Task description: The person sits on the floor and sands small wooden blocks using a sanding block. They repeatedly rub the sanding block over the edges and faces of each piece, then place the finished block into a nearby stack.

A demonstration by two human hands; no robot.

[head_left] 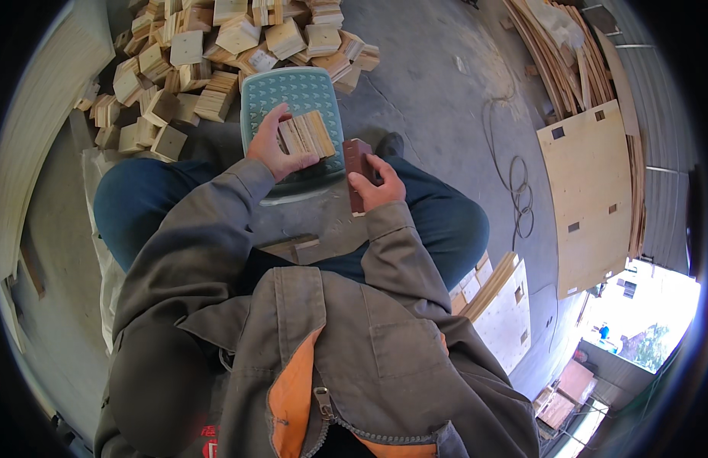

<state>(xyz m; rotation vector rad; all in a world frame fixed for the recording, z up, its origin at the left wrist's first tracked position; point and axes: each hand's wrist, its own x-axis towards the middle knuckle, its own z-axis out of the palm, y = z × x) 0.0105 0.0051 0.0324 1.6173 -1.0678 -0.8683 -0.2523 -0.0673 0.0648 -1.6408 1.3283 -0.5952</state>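
Between the thumb and fingers of my left hand (273, 145) is a stack of plywood pieces (307, 137), its layered edges facing up. It is over a green plastic stool (289, 85) with a raised pattern on its top; whether it rests there I cannot tell. My right hand (382, 185) grips a long reddish-brown block (357, 174), thumb on one side and fingers on the other. It looks like a sanding block, but its working face is hidden. The block is just right of the plywood stack, with a small gap between them.
A big heap of plywood blocks (188, 47) lies beyond the stool, to the left. On the floor at right is a loose cable (519, 183). Plywood sheets with square holes (587, 198) lean at the right wall. Another holed board (506, 313) stands near my right side.
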